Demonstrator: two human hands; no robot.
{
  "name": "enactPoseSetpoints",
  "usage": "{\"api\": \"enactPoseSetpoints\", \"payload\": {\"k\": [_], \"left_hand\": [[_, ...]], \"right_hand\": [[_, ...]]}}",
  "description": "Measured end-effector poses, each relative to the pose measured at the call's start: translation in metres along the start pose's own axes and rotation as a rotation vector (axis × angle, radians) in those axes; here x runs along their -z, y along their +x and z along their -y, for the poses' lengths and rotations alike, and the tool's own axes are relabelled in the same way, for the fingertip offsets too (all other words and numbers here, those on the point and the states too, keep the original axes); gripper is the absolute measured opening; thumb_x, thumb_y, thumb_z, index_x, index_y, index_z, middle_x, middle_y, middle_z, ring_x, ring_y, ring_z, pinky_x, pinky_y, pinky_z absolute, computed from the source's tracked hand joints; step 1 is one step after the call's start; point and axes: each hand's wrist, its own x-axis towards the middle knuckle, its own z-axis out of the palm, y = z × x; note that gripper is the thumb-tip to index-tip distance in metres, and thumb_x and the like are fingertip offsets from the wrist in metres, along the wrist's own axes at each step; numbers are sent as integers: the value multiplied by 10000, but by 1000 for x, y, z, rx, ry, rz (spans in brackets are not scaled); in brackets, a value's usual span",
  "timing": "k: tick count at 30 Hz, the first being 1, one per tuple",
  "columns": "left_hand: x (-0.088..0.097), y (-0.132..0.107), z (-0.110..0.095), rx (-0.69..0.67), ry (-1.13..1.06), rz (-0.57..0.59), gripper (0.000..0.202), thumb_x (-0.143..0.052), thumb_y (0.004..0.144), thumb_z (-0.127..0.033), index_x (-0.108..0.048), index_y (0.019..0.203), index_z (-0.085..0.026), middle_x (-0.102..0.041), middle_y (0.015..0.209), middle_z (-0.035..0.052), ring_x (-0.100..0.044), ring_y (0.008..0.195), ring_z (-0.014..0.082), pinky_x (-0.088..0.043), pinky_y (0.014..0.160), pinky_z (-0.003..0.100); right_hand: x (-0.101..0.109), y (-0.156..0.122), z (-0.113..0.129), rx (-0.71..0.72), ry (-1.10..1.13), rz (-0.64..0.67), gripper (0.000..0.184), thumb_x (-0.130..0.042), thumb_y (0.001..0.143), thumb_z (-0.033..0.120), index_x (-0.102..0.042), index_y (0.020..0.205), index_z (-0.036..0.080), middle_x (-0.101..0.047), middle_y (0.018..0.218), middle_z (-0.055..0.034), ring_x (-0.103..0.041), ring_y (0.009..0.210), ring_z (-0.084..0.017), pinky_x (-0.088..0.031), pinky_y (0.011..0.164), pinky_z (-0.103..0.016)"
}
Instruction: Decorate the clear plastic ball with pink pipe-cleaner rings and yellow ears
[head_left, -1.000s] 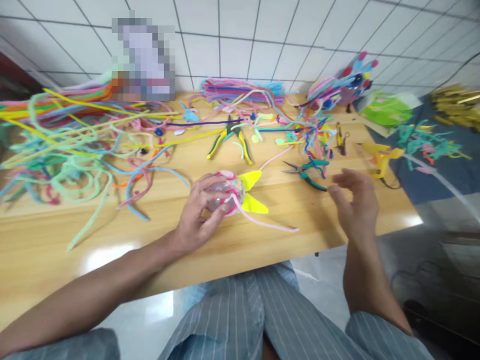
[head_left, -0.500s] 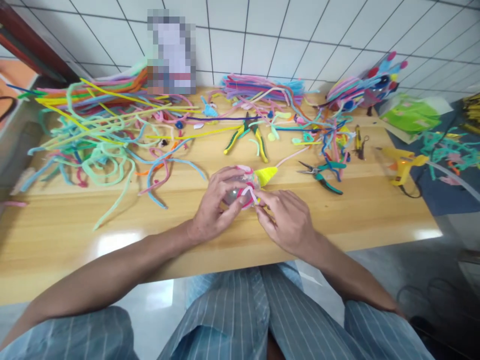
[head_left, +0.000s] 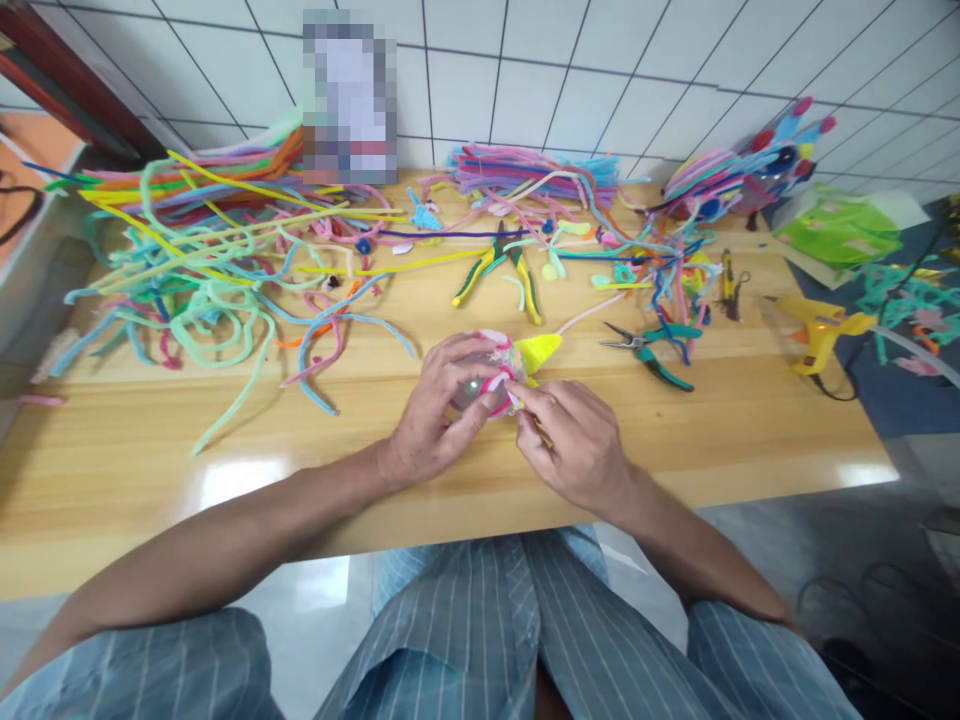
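My left hand (head_left: pixel 435 415) is wrapped round a small clear ball craft (head_left: pixel 491 380) bound with pink pipe cleaners, with yellow fuzzy fins (head_left: pixel 541 351) sticking out to the right. It rests on the wooden table (head_left: pixel 720 430) near the front edge. My right hand (head_left: pixel 574 440) pinches the light pink pipe cleaner (head_left: pixel 583 311) right at the ball, fingers pressed together. That strand runs off up and right toward the teal pliers (head_left: pixel 652 350).
Loose pipe cleaners (head_left: pixel 202 270) of many colours cover the left and back of the table. Yellow-handled pliers (head_left: pixel 499 270) lie behind the ball. A yellow glue gun (head_left: pixel 817 325) sits at the right edge, with a green bag (head_left: pixel 836 230) beyond it. White tiled wall behind.
My right hand came in from the open air at the right and closed on the pink strand at the ball. The view shifted slightly; my left hand kept its hold.
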Motion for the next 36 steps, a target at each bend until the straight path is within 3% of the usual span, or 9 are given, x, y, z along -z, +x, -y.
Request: {"api": "enactPoseSetpoints", "payload": {"k": [10, 21, 27, 36], "left_hand": [[0, -1, 0, 26, -18, 10, 259, -642, 1079, -253, -603, 1335, -265, -682, 1439, 129, -605, 1453, 266, -496, 1235, 574], [2, 2, -3, 52, -55, 33, 233, -539, 1119, -292, -600, 1344, -284, -667, 1489, 116, -590, 1475, 264, -479, 1255, 593], [0, 3, -1, -11, -63, 17, 377, -689, 1022, -286, -583, 1383, -258, -651, 1475, 147, -584, 1472, 285, -462, 1275, 585], [2, 2, -1, 13, -23, 59, 303, -572, 1096, -335, -551, 1395, -294, -644, 1493, 124, -581, 1479, 285, -463, 1264, 619]], "right_hand": [[-1, 2, 2, 3, -4, -23, 355, -586, 984, 74, -706, 1304, 170, -794, 950, -77, -747, 839, -215, -624, 780, -353], [-1, 0, 3, -14, -25, -9, 423, -587, 968, 69, -709, 1350, 202, -787, 939, -66, -747, 837, -223, -634, 805, -360], [0, 3, 4, -4, -40, -21, 345, -584, 982, 78, -719, 1281, 184, -780, 910, -69, -740, 815, -220, -627, 786, -350], [-1, 2, 3, -3, -22, -19, 350, -586, 983, 74, -708, 1297, 170, -802, 968, -85, -752, 848, -222, -631, 793, -362]]}}
